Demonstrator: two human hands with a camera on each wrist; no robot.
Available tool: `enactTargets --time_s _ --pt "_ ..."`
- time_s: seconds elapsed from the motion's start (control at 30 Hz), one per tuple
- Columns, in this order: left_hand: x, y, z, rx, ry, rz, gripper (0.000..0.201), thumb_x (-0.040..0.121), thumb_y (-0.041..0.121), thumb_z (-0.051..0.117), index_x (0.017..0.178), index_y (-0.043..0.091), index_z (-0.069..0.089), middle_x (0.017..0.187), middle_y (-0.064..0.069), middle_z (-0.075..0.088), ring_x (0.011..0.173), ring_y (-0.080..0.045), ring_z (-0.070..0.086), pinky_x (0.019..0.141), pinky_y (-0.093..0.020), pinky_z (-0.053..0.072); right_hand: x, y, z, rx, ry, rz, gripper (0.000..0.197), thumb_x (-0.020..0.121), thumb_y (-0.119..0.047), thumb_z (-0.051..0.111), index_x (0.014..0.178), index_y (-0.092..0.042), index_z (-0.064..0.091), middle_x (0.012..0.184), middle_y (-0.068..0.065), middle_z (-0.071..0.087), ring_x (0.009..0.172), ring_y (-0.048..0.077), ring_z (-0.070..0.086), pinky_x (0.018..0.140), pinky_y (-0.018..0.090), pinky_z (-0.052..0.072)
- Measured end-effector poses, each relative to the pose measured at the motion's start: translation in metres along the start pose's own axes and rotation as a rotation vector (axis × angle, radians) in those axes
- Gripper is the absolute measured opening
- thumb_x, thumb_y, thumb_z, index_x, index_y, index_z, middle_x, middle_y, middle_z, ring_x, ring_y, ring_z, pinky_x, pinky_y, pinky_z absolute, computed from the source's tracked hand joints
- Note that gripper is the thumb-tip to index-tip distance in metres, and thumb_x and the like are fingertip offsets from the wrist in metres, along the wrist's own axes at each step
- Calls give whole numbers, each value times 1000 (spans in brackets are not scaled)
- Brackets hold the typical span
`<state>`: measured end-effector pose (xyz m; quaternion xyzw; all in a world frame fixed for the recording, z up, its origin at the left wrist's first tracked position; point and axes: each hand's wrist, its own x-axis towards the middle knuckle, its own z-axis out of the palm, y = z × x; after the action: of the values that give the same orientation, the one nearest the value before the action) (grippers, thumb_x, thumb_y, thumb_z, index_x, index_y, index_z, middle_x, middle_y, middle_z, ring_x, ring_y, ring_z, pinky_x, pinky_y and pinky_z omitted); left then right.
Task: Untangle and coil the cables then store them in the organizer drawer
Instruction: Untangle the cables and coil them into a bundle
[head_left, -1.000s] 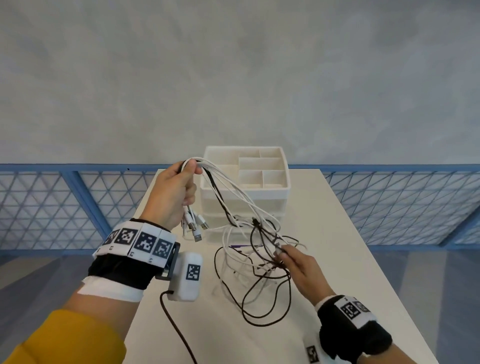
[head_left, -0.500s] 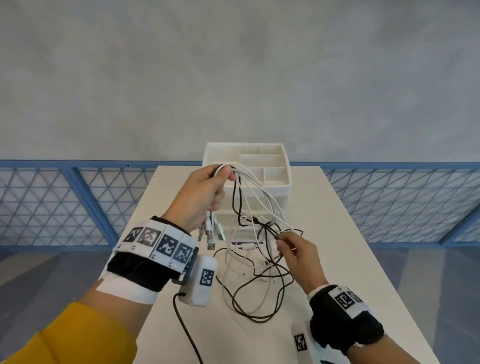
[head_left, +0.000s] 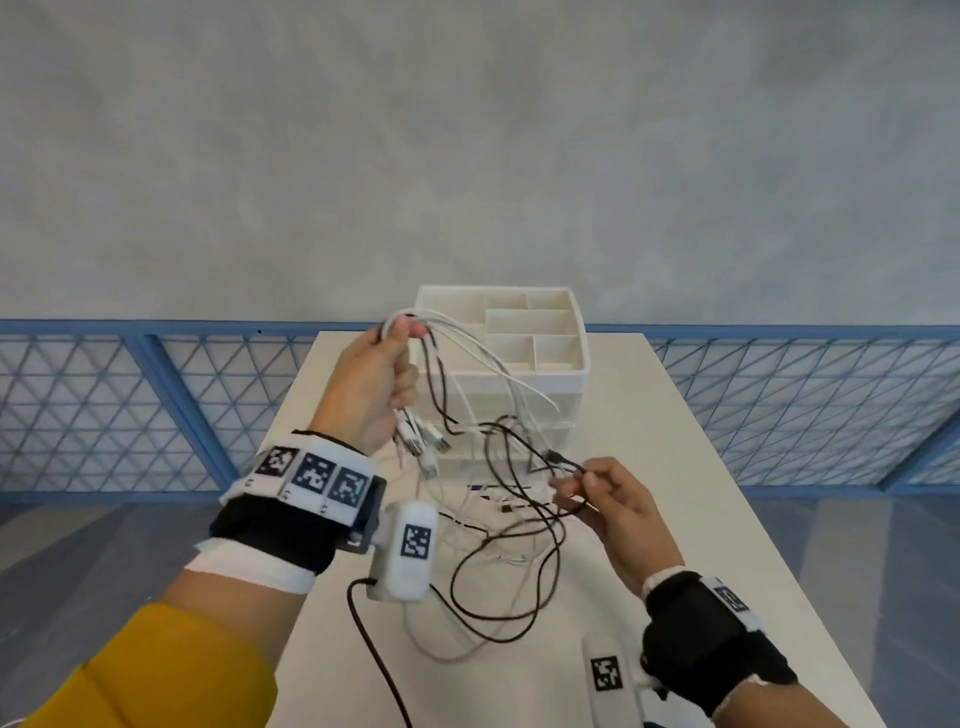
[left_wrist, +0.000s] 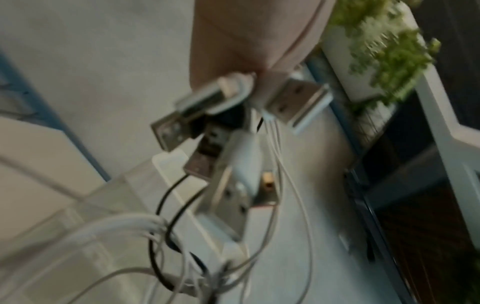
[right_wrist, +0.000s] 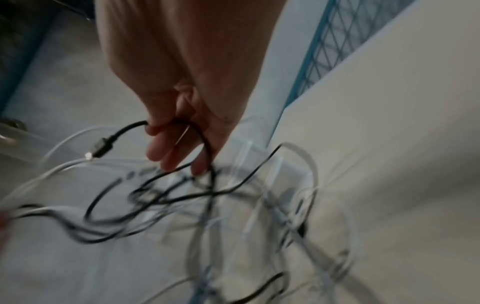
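Left hand (head_left: 371, 384) fist clamps thin white cables (head_left: 483, 353) before white plastic organizer (head_left: 519, 374); right hand (head_left: 618, 499) pinches black cable (head_left: 519, 519)

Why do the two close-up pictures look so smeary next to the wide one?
Head view: evenly lit and fairly sharp, though the wide lens bends the railing. Left wrist view: dim, with the USB plugs soft and the plant smeared. Right wrist view: dim too; the black cable by the right hand is readable, but the lower loops streak, probably motion blur.

1 organizer (head_left: 566, 370), 1 table (head_left: 675, 467), 2 hands, cable tangle (head_left: 498, 519) uncountable
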<state>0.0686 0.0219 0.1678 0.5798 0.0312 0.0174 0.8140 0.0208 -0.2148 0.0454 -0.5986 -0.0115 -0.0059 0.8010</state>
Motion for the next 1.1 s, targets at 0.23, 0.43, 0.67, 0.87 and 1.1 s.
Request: enactTargets --time_s 0.23,0.43,0.67,0.87,1.1 --pt "-2 17 1 288 -209 5 26 98 22 40 82 12 58 43 13 24 35 -2 18 33 -15 17 10 -5 -32 -1134 -50 -76 27 84 1 56 107 -12 63 104 9 54 91 20 59 81 21 44" --pt "-20 24 20 333 -312 40 24 97 22 42 87 11 62 45 12 23 37 -4 17 37 -17 13 5 -73 50 -717 -99 -385 18 76 -28 70 86 -23 56 79 2 64 71 14 60 67 22 50" --pt "-37 46 22 188 -345 118 22 87 28 49 85 14 65 45 11 23 37 -3 17 35 -16 15 22 -26 76 -1091 28 -240 40 79 -36 65 111 -18 50 97 -10 56 88 11 53 87 31 42" --pt "-29 60 -8 55 -190 149 26 95 26 40 87 12 59 42 13 24 33 0 18 33 -14 16 42 -32 50 -761 126 -229 19 82 2 54 92 -13 61 84 10 60 72 28 61 70 32 48" --pt "-23 49 -17 75 -115 94 25 97 25 39 89 12 59 42 13 23 33 0 18 31 -14 17 33 -45 23 -912 -81 -287 60 72 -11 75 124 -15 44 111 -1 41 104 10 45 80 4 34"
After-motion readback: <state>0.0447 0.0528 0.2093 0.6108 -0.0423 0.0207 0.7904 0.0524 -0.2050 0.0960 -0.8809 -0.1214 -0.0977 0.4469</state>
